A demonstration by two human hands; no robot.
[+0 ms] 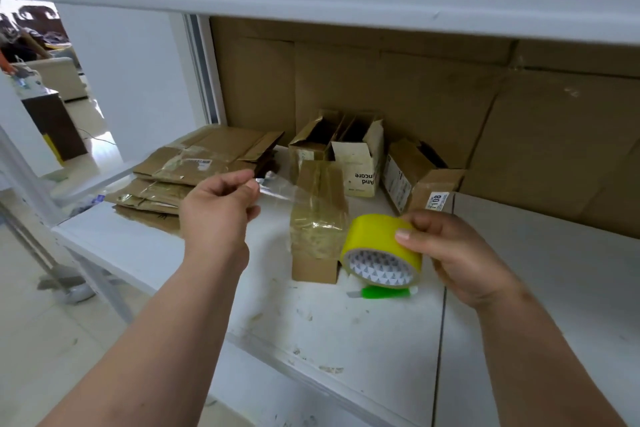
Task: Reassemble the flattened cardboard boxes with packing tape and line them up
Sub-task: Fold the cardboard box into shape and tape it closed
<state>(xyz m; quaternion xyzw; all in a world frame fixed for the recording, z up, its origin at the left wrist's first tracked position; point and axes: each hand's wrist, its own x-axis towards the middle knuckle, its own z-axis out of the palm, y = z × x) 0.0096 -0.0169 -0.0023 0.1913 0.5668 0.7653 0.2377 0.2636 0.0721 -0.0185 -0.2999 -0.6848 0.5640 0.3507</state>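
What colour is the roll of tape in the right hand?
Yellow; the tape roll has a white core with small dark triangles. The head view shows it.

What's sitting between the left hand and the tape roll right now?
In the head view, a pulled clear tape strip spans from the left hand to the tape roll, crossing above the small cardboard box.

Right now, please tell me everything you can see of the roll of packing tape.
The tape roll is wide, with a glossy yellow outer face and a white inner core printed with small dark triangles. The right hand grips it, thumb on the outer face, holding it tilted just above the white table, over a green utility knife. A clear strip runs from it across the small cardboard box to the left hand, which pinches its free end.
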